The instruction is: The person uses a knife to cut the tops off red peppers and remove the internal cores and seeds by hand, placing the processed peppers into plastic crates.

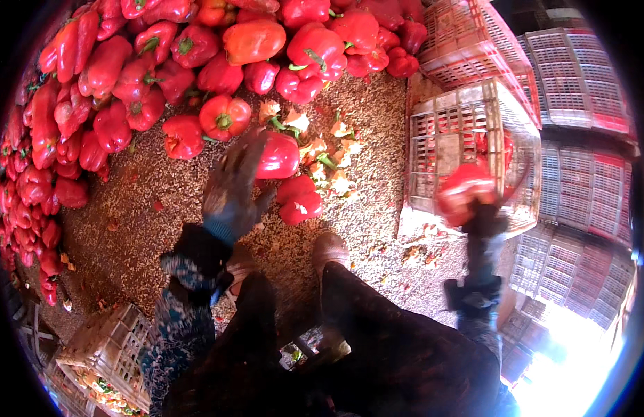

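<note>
My left hand (231,177), in a dark dirty glove, reaches forward with its fingers stretched out and thumb apart. Its fingertips are beside a red bell pepper (278,156) on the ground; whether they touch it I cannot tell. A second red bell pepper (300,200) lies just nearer to me. My right hand (483,221), blurred by motion, has a red bell pepper (465,189) at its fingers. That hand is at the near side of a pale plastic crate (447,149), where more red peppers show through the slats.
A large heap of red peppers (113,69) spreads across the far left. Cut-off pepper cores (324,160) lie on the gritty ground ahead. Stacked crates (579,83) line the right side. Another crate (110,340) with scraps stands at lower left. My feet (330,251) are at centre.
</note>
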`<state>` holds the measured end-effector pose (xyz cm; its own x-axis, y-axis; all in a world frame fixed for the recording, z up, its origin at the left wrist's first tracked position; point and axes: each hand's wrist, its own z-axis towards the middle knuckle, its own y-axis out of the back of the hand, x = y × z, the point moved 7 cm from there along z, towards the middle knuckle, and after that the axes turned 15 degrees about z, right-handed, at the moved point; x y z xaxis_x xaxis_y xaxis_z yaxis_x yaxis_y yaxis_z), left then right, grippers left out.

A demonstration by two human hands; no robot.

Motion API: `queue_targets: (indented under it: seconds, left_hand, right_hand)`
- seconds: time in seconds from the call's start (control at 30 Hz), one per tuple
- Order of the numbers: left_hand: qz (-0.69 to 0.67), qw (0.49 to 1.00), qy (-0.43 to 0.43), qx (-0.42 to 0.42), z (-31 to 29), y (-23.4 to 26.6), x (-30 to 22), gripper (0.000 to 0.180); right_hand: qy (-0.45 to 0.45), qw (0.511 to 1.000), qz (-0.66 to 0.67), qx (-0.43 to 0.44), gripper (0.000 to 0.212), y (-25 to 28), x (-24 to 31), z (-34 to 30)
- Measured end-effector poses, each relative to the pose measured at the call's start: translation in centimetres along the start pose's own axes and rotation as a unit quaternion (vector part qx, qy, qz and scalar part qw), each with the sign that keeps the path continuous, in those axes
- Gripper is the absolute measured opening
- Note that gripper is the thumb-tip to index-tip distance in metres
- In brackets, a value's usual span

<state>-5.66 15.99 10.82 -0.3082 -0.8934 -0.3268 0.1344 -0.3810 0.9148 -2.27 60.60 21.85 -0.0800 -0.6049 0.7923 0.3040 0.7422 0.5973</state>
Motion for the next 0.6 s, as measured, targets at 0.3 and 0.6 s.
queue_targets:
  seconds: [0.3,0.6]
  left_hand:
    - [0.106,0.981,-0.021,0.160,3.4,-6.7,1.4,0.093]
    - [0.013,0.998,0.005,0.060,-5.1,-5.9,-2.4,0.075]
  right_hand:
    - [0.248,0.941,-0.230,-0.024,0.046,11.7,5.9,3.5]
    - [-0.220,0.902,0.245,0.278,0.049,-21.2,-6.7,-7.6]
